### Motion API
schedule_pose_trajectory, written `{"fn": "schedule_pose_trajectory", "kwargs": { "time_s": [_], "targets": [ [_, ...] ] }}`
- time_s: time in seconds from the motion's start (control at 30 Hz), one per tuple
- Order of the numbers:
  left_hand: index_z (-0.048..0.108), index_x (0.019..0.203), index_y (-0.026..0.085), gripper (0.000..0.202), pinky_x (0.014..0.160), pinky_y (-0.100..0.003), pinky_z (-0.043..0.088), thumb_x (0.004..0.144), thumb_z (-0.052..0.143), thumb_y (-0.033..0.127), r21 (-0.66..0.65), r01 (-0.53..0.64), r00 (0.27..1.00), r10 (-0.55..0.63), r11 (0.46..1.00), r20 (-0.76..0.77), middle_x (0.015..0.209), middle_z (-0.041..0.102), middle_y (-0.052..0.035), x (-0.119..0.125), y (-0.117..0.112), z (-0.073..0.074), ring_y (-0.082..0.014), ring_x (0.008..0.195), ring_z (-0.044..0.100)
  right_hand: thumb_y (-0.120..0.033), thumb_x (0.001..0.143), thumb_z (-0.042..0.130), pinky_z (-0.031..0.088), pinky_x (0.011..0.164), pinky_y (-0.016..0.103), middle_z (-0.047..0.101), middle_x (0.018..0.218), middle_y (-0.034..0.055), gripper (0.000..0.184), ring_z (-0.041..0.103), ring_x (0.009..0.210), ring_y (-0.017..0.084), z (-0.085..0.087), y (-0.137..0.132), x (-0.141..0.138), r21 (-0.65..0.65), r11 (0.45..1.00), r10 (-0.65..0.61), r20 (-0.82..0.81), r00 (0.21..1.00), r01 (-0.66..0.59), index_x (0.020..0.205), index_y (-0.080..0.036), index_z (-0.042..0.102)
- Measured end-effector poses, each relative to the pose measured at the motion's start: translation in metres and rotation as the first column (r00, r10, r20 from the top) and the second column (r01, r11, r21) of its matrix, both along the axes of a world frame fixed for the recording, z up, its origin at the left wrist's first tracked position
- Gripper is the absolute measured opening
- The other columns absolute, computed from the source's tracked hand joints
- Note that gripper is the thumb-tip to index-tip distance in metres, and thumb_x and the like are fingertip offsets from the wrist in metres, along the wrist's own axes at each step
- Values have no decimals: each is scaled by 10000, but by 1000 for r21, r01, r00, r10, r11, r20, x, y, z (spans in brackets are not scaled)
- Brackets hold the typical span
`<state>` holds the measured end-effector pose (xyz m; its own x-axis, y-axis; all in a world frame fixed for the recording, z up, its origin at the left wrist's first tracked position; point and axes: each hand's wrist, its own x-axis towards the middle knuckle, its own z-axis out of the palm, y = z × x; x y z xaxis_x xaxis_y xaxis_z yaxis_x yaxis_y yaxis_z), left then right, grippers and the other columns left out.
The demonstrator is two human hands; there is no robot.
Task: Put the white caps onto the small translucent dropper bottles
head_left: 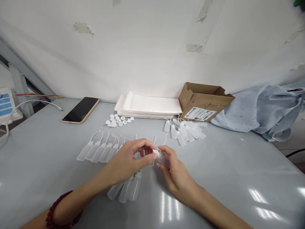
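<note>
My right hand (175,173) grips a small translucent squeeze bottle (164,160) just above the grey table (226,171). My left hand (130,160) pinches a small white cap (156,153) at the bottle's mouth. A row of several capped bottles (100,151) with thin tethers lies to the left of my hands. More bottles (127,189) lie under my left wrist. A pile of uncapped bottles (184,129) sits beyond my right hand, and loose white caps (118,121) lie further back.
A phone (81,110) lies face up at the back left. A stack of white pouches (149,106) and an open cardboard box (203,101) stand against the wall. Blue cloth (262,109) covers the back right. A cable (35,103) and a device (6,103) sit at far left.
</note>
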<state>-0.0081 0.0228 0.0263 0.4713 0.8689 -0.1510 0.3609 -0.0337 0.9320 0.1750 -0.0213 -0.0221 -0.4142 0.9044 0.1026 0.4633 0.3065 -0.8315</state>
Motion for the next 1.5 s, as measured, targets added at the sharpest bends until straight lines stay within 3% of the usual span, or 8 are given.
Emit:
{"fn": "schedule_pose_trajectory", "kwargs": {
  "time_s": [0.23,0.47,0.63,0.73,0.83,1.13,1.33,1.5],
  "targets": [
    [659,843,192,141,702,-258,451,843,583,310,32,70,997,-71,997,25,804,631,4,-3,3,-6,-141,769,563,-109,920,369,497,791,320,564,1212,97,386,613,893,153,7,1,-1,-65,997,41,-36,998,-43,1248,-248,221],
    [709,955,219,185,727,-237,435,878,545,183,292,229,971,-239,929,-2,934,636,-5,-13,8,-9,-114,804,570,-123,918,383,492,738,318,584,1168,83,381,618,797,154,9,2,1,-89,993,75,-10,997,-76,1245,-245,232],
    [711,898,239,128,696,-224,461,842,597,247,130,132,988,-141,983,62,968,639,4,-7,4,-8,-126,827,593,-117,913,379,497,717,309,565,1221,107,378,627,823,157,8,2,0,-62,997,46,12,999,-45,1237,-239,228],
    [689,818,201,163,632,-226,470,821,616,348,-24,2,999,-1,1000,39,805,657,1,-2,2,-9,-135,742,613,-97,906,368,502,728,309,597,1169,110,374,628,876,166,4,2,-1,-27,999,32,26,999,-32,1227,-225,225],
    [670,805,180,246,576,-237,469,833,581,407,-121,5,999,-11,993,-47,633,630,10,0,2,-11,-139,629,609,-61,887,359,496,796,330,598,1166,119,399,611,979,178,0,3,0,14,999,42,40,998,-43,1230,-212,225],
    [673,925,197,156,825,-268,506,848,538,198,194,130,991,-133,972,5,963,661,-14,-5,-1,-11,-143,876,612,-71,887,367,488,684,295,592,1125,92,342,615,807,156,7,5,2,-21,999,42,51,998,-41,1172,-230,267],
    [657,826,169,270,553,-234,484,854,540,410,20,21,995,-19,1000,-98,702,640,-2,0,-2,-7,-136,616,591,-65,881,359,472,663,294,572,1040,89,366,595,792,161,4,2,1,19,999,35,51,998,-36,1186,-224,233],
    [644,738,167,278,566,-219,435,884,504,358,145,54,990,-34,988,-138,666,622,9,2,-4,-9,-118,609,549,-80,886,339,401,562,256,541,892,30,337,482,611,118,0,1,0,37,998,45,31,998,-47,1150,-227,189]
  ]
}}
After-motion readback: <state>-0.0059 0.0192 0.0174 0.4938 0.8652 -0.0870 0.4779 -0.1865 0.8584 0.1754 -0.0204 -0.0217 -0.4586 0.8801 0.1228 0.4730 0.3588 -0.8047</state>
